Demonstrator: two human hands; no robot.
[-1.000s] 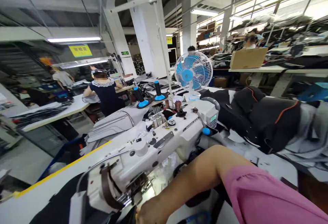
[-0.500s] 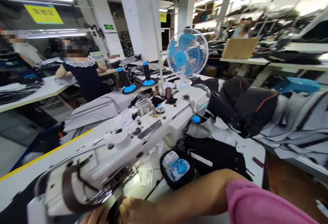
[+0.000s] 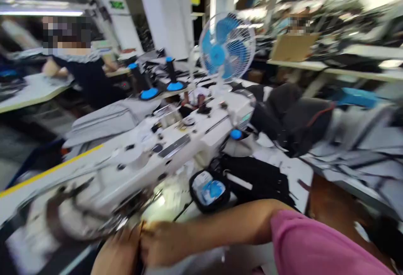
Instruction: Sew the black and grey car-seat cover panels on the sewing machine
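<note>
A white sewing machine [image 3: 189, 140] runs diagonally across the view, its lit needle area at the lower left. Just below the needle area my left hand [image 3: 118, 247] and my right hand [image 3: 162, 241] are side by side, blurred by motion. Dark fabric [image 3: 140, 262] shows between them, and my right hand's curled fingers grip its edge. The left hand's fingertips are partly hidden by the machine head, so its hold is unclear. A black pouch [image 3: 209, 191] with a blue and white packet lies right of the needle plate, beyond my right forearm.
Black fabric [image 3: 258, 180] lies right of the pouch. A blue fan [image 3: 225, 52] and two thread cones [image 3: 171, 73] stand behind the machine. Grey pieces [image 3: 100, 121] lie at left, stacked material [image 3: 355, 145] at right. A person [image 3: 85, 69] sits at the back left.
The view has shifted, so the surroundings appear further left and higher. Both hands show more fully below the machine head, still close together at the dark fabric.
</note>
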